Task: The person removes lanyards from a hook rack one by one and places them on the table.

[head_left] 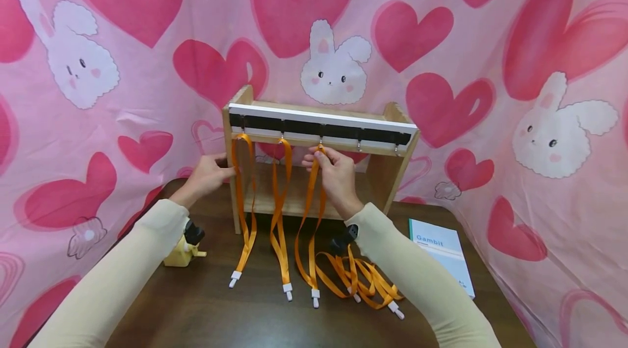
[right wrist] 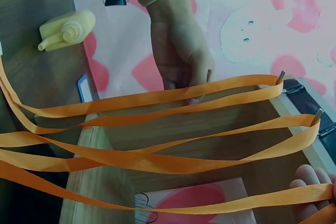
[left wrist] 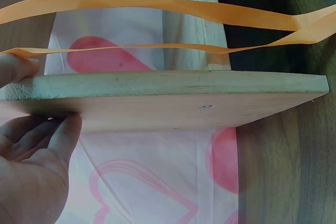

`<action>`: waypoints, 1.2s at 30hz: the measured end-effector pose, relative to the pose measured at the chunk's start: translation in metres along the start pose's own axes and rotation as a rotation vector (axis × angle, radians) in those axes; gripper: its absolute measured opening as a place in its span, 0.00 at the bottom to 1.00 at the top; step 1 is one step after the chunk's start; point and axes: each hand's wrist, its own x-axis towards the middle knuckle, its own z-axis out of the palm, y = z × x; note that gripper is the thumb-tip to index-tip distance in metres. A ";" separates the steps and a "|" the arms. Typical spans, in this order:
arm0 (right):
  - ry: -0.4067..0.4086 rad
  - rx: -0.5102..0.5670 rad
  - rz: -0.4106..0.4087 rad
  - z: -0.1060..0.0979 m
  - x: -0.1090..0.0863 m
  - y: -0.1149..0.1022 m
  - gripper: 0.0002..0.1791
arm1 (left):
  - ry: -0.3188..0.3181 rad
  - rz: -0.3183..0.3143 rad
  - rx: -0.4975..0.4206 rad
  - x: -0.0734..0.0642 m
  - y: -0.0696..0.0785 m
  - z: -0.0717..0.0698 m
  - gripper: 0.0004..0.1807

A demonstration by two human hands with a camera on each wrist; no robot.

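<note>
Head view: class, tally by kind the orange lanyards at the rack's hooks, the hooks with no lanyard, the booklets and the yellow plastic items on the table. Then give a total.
Orange lanyards at the rack: 3
Hooks without a lanyard: 2
Booklets: 1
Yellow plastic items: 1
Total: 7

The wooden rack (head_left: 314, 168) stands across the back of the dark table (head_left: 196, 310), against the heart-print cloth (head_left: 539, 119). Three orange lanyards (head_left: 279, 201) hang from its hooks and curtain the left and middle of its open front; the right part, under the two bare hooks (head_left: 378, 146), is open. A loose heap of lanyards (head_left: 365, 282) lies before it. A yellow toy (head_left: 183, 252) sits left, a booklet (head_left: 444, 255) right; bare tabletop lies between, nearer the person.
</note>
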 end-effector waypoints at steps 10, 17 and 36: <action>-0.010 -0.009 -0.023 -0.002 -0.006 -0.001 0.14 | -0.028 -0.019 -0.012 -0.001 0.000 0.001 0.27; -0.012 0.009 -0.065 -0.006 -0.012 0.000 0.12 | -0.037 -0.015 -0.015 -0.001 0.002 0.000 0.27; 0.086 -0.157 -0.171 -0.050 -0.041 0.042 0.12 | -0.035 -0.030 -0.038 0.000 0.001 0.001 0.26</action>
